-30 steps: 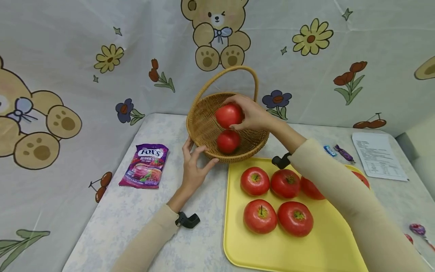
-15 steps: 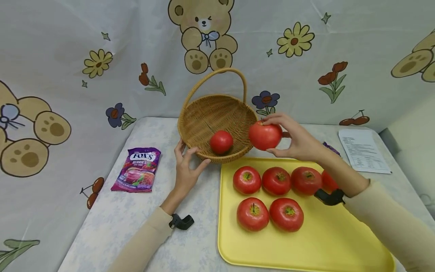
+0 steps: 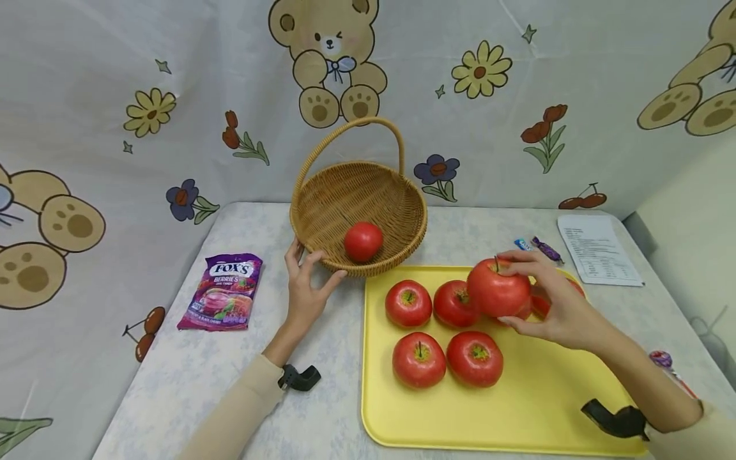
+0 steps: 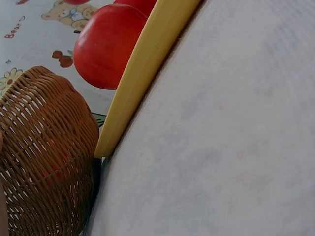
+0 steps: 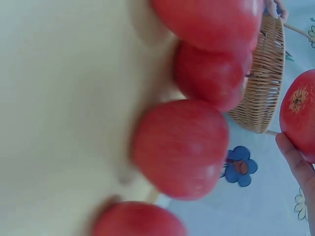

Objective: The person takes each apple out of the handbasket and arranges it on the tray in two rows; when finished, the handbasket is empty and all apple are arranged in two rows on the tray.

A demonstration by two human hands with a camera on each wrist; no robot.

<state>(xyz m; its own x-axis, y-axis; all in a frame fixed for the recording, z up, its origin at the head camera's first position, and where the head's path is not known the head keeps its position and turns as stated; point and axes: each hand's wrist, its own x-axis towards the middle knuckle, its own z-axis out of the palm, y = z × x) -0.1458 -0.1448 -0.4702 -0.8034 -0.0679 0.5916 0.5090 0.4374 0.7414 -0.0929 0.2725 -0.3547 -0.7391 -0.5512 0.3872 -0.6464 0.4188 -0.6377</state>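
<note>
My right hand (image 3: 554,310) holds a large red apple (image 3: 498,287) between thumb and fingers above the yellow tray (image 3: 460,425). In the right wrist view that apple (image 5: 301,115) sits at the right edge, with a finger against it. Several red apples (image 3: 419,360) lie on the tray in two rows; the held apple and my hand partly cover the back row. Behind stands a wicker basket (image 3: 368,188) with one red apple (image 3: 363,242) inside. My left hand (image 3: 306,294) grips the basket's lower left side; in the left wrist view its woven wall (image 4: 47,147) shows close up.
A purple candy bag (image 3: 221,292) lies on the table at the left. Two small wrapped candies (image 3: 547,249) and a printed paper (image 3: 598,250) are at the back right. A lollipop (image 3: 661,359) lies right of the tray. A patterned curtain (image 3: 241,76) hangs behind.
My right hand has carried the apple out of the basket, rightward and toward me, over the tray. My left hand stays at the basket. The head view has shifted slightly right.
</note>
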